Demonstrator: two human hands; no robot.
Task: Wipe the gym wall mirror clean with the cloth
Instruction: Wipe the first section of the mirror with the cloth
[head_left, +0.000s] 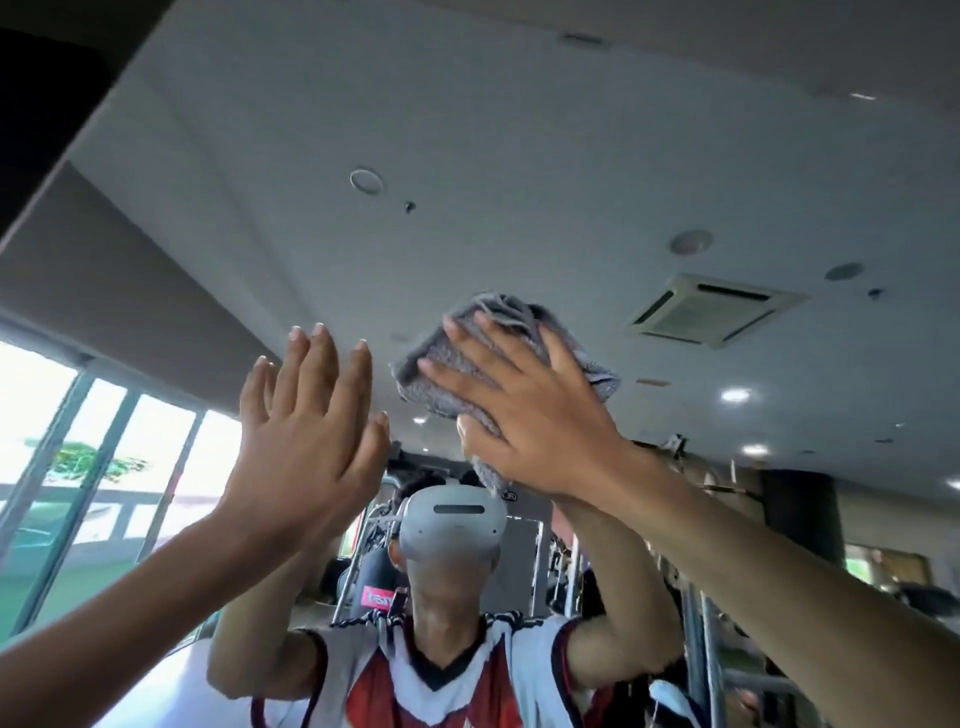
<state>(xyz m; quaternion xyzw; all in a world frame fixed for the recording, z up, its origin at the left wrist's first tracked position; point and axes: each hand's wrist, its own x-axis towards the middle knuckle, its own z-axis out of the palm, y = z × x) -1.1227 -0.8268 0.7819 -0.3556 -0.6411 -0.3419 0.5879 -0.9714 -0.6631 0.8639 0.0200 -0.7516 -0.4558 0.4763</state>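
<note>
**A:** Entry, head view. Position of the cloth (506, 310)?

**B:** Grey, bunched, high on the wall mirror (467, 208), above the reflected headset (452, 525). It lies flat against the glass under the right hand (535, 415).

**A:** State of that hand?

**B:** The fingers are straight and spread wide over the back of the cloth, pressing it to the mirror. The thumb sits at the cloth's lower edge, partly covered by a fold that hangs down past it. I see no curl in the fingers.

**A:** And the left hand (306, 441)?

**B:** Raised beside the cloth, to its left, apart from it. Palm toward the glass, fingers straight and close together, holding nothing. The fingertips meet their own reflection, so it touches the mirror.

**A:** Arms?

**B:** Both forearms are bare and reach up from the lower corners of the view.

**A:** What does the mirror return?

**B:** The person wears a white and red jersey (441, 691) with both arms lifted. There is a pale ceiling with a square vent (711, 309) to the right of the cloth, plus round recessed fittings. Tall windows (104, 441) stand at left, bright, with green outside. Metal gym frames (701, 623) stand at lower right, too blurred to say which machines.

**A:** Smears on the glass?

**B:** Cannot tell at this sharpness.
</note>
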